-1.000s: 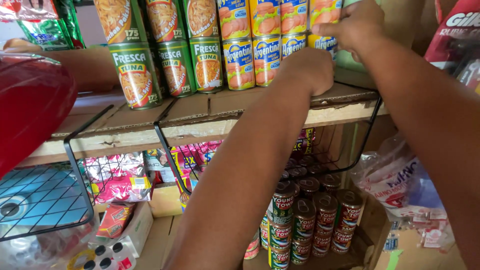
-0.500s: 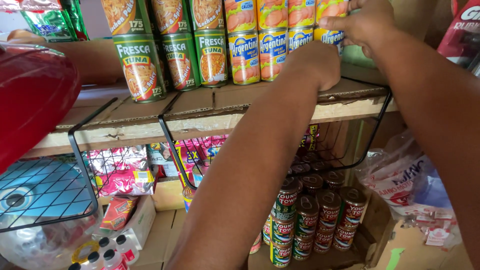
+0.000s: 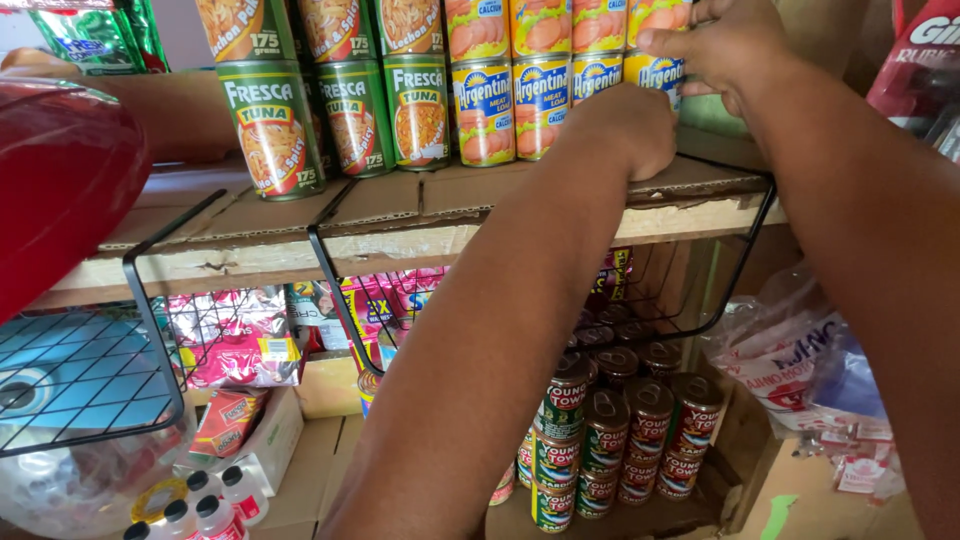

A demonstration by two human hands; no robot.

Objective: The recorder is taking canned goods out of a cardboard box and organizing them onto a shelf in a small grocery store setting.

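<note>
Right hand is wrapped around a yellow meat-loaf can at the right end of the can row on the cardboard-lined shelf, thumb across its front, fingers curled behind; the can is stood upright, bottom tier of a two-high stack. Left hand is closed into a loose fist resting on the shelf edge just below and left of that can, nothing seen held in it. Green tuna cans are lined up further left, dark red-labelled cans stacked on the lower level
</note>
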